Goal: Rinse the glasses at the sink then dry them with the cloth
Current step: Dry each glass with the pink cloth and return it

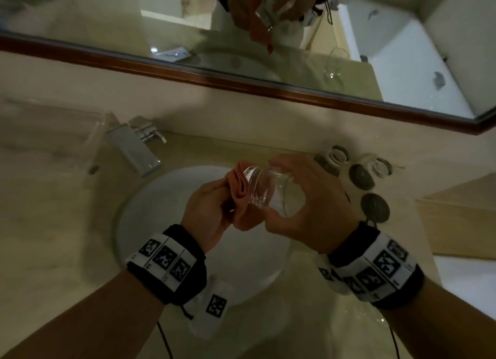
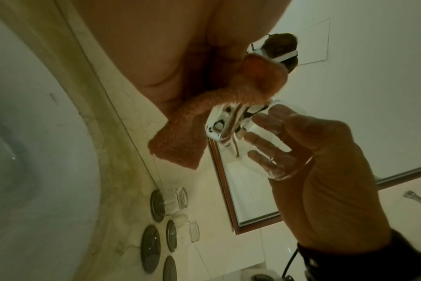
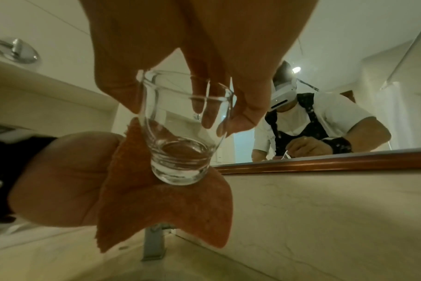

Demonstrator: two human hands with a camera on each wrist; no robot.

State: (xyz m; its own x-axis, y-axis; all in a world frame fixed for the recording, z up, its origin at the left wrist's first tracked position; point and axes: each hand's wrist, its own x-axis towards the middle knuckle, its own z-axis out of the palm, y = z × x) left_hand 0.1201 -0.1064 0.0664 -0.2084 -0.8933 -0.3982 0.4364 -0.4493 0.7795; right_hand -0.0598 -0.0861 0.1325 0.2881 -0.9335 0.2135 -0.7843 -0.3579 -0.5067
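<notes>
A clear glass (image 1: 271, 192) lies on its side above the white sink (image 1: 161, 197). My right hand (image 1: 308, 197) grips it round the rim end, fingers curled on the wall (image 3: 204, 106). Its thick base (image 3: 178, 167) points left and touches a bunched orange cloth (image 1: 239, 195). My left hand (image 1: 209, 214) holds that cloth in a closed grip, and one corner hangs down (image 2: 178, 144). In the left wrist view the glass (image 2: 264, 148) shows with the right hand's fingers seen through it. The cloth (image 3: 168, 209) spreads below the glass base.
Two more clear glasses (image 1: 336, 156) (image 1: 381, 167) stand on the counter right of the sink among dark round coasters (image 1: 374, 207). A square chrome faucet (image 1: 134, 149) stands at the back left. A wood-framed mirror (image 1: 241, 86) runs along the wall.
</notes>
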